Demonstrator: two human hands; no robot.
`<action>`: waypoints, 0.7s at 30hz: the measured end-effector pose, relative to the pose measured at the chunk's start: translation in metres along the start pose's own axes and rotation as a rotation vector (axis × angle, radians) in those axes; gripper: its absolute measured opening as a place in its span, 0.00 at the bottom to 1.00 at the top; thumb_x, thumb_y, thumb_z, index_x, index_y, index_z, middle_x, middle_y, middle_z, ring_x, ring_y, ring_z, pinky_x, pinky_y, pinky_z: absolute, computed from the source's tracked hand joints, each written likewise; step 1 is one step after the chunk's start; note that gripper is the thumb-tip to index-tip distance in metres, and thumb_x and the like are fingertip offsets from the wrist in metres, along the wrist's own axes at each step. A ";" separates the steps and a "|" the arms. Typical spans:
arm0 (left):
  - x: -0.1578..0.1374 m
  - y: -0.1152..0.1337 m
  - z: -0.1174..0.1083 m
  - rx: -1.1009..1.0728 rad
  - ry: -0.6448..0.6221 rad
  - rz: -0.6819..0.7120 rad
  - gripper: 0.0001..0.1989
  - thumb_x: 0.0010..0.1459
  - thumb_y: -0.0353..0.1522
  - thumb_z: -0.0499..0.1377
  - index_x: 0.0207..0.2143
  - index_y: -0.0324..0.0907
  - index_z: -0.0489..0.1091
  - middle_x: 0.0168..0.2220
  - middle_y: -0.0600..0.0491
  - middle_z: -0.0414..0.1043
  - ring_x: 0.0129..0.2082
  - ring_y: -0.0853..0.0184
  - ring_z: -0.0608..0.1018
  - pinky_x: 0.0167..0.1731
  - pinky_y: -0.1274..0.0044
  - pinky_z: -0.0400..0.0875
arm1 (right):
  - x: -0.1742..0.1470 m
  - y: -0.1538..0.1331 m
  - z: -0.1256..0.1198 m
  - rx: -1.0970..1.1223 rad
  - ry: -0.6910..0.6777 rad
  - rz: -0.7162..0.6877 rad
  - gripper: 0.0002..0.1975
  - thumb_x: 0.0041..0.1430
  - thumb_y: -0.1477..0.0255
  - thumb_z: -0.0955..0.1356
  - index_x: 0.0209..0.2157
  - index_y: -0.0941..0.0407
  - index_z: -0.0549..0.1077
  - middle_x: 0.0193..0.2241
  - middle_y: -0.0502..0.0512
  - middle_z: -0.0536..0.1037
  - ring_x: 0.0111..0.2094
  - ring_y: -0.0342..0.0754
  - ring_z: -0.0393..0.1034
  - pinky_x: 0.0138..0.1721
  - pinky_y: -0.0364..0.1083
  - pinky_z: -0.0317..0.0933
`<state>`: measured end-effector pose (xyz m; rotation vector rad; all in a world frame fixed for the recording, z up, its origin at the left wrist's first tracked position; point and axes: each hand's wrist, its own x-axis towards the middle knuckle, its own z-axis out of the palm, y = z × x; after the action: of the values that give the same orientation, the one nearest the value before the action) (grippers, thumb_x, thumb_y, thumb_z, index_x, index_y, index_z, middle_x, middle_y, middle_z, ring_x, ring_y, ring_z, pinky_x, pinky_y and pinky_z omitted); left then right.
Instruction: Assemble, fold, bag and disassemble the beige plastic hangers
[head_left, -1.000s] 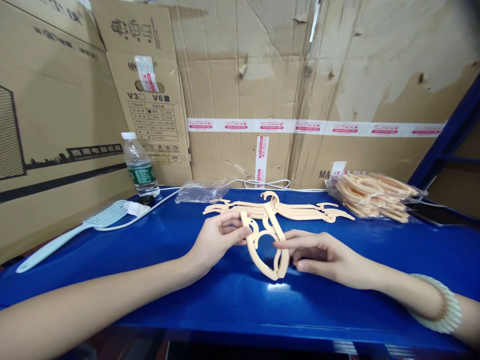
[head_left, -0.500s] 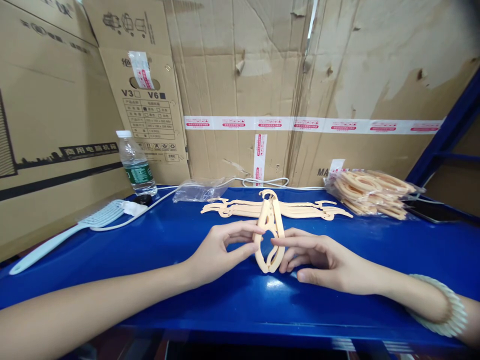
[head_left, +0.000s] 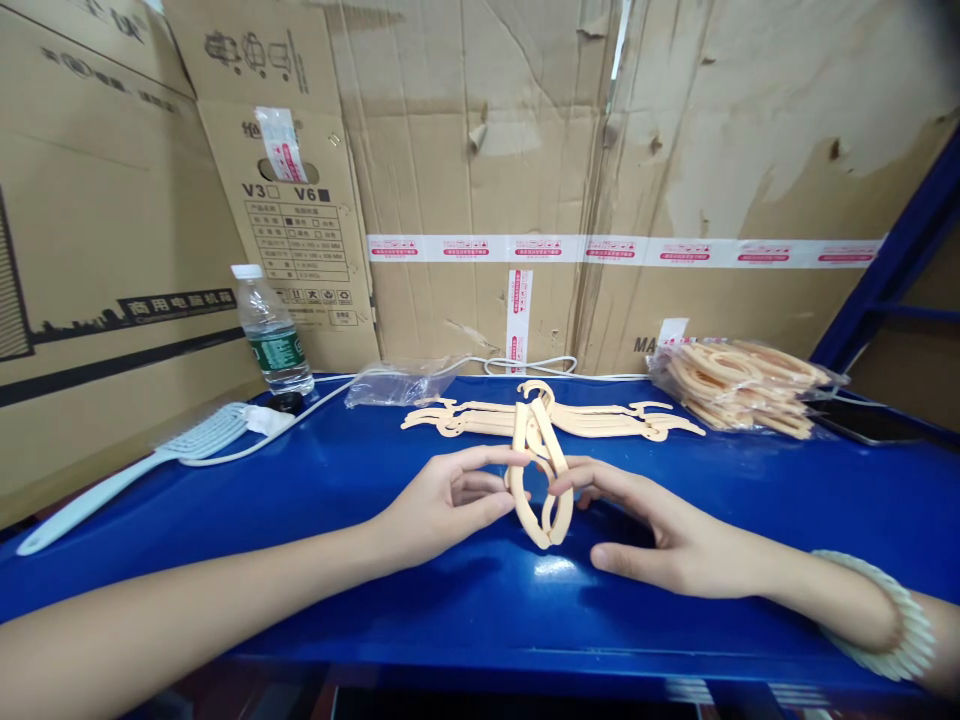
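Right in the middle, a folded beige hanger (head_left: 551,445) is held upright over the blue surface (head_left: 465,620), its two arms met at the lower end; whether the surface is touched cannot be told. On the left limb, the fingers of the left hand (head_left: 442,500) are clamped, the index finger laid across the front. And over on the right, only a light touch is given by the right hand (head_left: 660,525): the index finger is set against the right limb, the thumb spread well apart from the fingers. Just behind, more beige hangers (head_left: 600,424) are laid out flat, hook to the back. Farther right, a stack of hangers is wrapped in a clear bag (head_left: 739,385). To the left, a crumpled plastic wrapper (head_left: 401,385), a water bottle (head_left: 277,345) and a pale-blue brush (head_left: 199,432) are seen, all backed by cardboard (head_left: 480,180).
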<state>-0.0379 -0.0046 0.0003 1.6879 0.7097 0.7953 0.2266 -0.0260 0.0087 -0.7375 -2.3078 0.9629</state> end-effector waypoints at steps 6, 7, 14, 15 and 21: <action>0.001 -0.001 0.001 0.150 -0.045 0.021 0.19 0.61 0.29 0.55 0.55 0.42 0.62 0.52 0.45 0.72 0.52 0.58 0.75 0.54 0.63 0.67 | 0.000 0.002 -0.003 -0.155 -0.040 0.050 0.26 0.62 0.67 0.68 0.60 0.52 0.59 0.59 0.57 0.64 0.60 0.54 0.57 0.61 0.56 0.53; 0.000 -0.002 0.000 0.233 -0.025 0.064 0.18 0.61 0.28 0.54 0.54 0.43 0.63 0.54 0.45 0.70 0.54 0.59 0.74 0.56 0.64 0.66 | 0.000 0.002 -0.003 -0.176 -0.054 0.053 0.28 0.63 0.67 0.68 0.62 0.52 0.57 0.60 0.58 0.62 0.61 0.55 0.55 0.62 0.56 0.51; -0.002 -0.003 -0.007 0.755 0.016 0.190 0.19 0.59 0.28 0.57 0.53 0.45 0.65 0.54 0.47 0.69 0.55 0.58 0.70 0.56 0.62 0.64 | 0.000 0.001 -0.004 -0.304 -0.107 0.053 0.32 0.65 0.66 0.66 0.66 0.52 0.50 0.64 0.59 0.55 0.63 0.55 0.51 0.63 0.57 0.48; -0.003 -0.002 -0.008 0.765 0.011 0.190 0.18 0.59 0.28 0.56 0.52 0.45 0.65 0.53 0.48 0.69 0.55 0.58 0.70 0.56 0.63 0.64 | -0.001 0.001 -0.005 -0.317 -0.106 0.057 0.32 0.65 0.65 0.66 0.66 0.52 0.50 0.64 0.59 0.55 0.63 0.55 0.51 0.63 0.57 0.49; -0.005 0.002 -0.007 0.782 0.032 0.200 0.11 0.59 0.32 0.58 0.46 0.45 0.69 0.51 0.49 0.72 0.53 0.60 0.72 0.53 0.66 0.66 | -0.003 0.001 -0.012 -0.352 -0.049 0.005 0.20 0.66 0.67 0.65 0.58 0.51 0.63 0.56 0.57 0.66 0.57 0.53 0.59 0.59 0.53 0.55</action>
<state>-0.0458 -0.0050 0.0032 2.4819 0.9594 0.7246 0.2366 -0.0221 0.0145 -0.8660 -2.5529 0.5857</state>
